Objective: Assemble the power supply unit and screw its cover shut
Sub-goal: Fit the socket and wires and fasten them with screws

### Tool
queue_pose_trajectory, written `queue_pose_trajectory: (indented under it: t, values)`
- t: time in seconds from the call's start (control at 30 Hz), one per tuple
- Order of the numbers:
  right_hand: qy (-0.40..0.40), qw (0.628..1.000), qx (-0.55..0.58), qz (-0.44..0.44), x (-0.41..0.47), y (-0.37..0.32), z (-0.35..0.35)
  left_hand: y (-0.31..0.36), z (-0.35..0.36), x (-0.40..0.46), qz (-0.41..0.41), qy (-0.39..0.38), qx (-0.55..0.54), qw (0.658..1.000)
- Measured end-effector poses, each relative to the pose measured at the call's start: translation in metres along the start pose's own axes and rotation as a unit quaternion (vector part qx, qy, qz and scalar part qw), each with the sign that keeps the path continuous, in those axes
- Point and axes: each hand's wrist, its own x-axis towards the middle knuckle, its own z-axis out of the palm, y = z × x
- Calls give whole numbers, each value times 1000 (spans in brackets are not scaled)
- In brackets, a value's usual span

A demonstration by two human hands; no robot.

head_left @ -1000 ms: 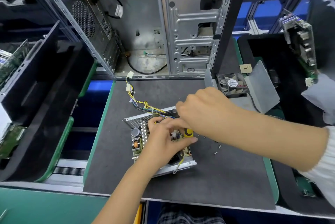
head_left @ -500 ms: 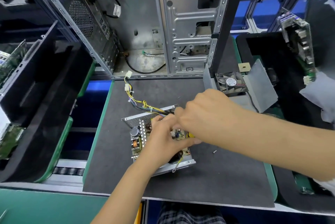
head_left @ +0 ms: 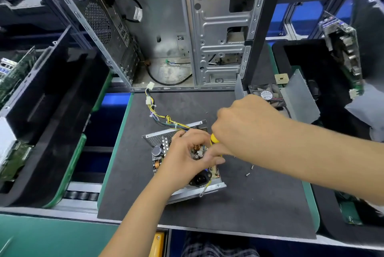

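Note:
The open power supply unit (head_left: 164, 142) lies on the dark mat (head_left: 239, 204), its circuit board, capacitors and black power socket exposed. A yellow and black cable bundle (head_left: 158, 115) runs from it toward the back. My left hand (head_left: 185, 161) rests on the board, fingers curled over the components. My right hand (head_left: 243, 125) grips a yellow-handled screwdriver (head_left: 214, 138) held down into the unit; its tip is hidden. The unit's grey cover with its fan (head_left: 299, 96) stands at the mat's back right. Loose screws (head_left: 250, 170) lie right of the unit.
An empty metal computer case (head_left: 187, 34) stands open behind the mat. Black foam trays (head_left: 52, 101) with circuit boards flank the mat on both sides. A green circuit board (head_left: 342, 49) leans at the far right.
My right hand shifted slightly left and up over the unit with the screwdriver, so its yellow handle shows higher up. My left hand stays on the board.

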Motion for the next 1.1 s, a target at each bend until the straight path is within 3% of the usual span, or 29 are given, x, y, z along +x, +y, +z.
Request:
queue_pose_trajectory:
  t: [0.17, 0.27, 0.37, 0.43, 0.53, 0.67, 0.77, 0.87, 1.0, 1.1]
  values:
    - [-39, 996, 64, -58, 3, 2, 6, -4, -5, -3, -3, -44, -67, 997]
    - [17, 999, -16, -35, 7, -3, 8, -3, 4, -4, -21, -10, -72, 997]
    - [23, 996, -82, -6, 11, -5, 12, -4, 7, -3, -6, 26, -23, 999]
    - [7, 999, -45, 3, 8, -2, 14, -5, 4, -4, 19, 4, 2, 1000]
    - [-52, 995, 66, -55, 4, 2, 17, -4, -3, -5, 29, -35, -21, 999]
    - [-25, 998, 8, -60, 2, -3, 11, 4, -2, -7, 29, -51, -3, 998]
    - [13, 997, -59, -43, 5, -16, 12, 12, 4, -5, -18, -22, -48, 998]
    - [22, 999, -27, -13, 6, -15, 10, 12, 8, -4, -14, -6, -8, 1000]
    - [-14, 996, 48, -80, 2, 0, 10, 0, 0, -3, -26, -47, -29, 998]
    - [-10, 994, 33, -100, 3, 1, 10, -4, -3, -5, -25, -73, -51, 996]
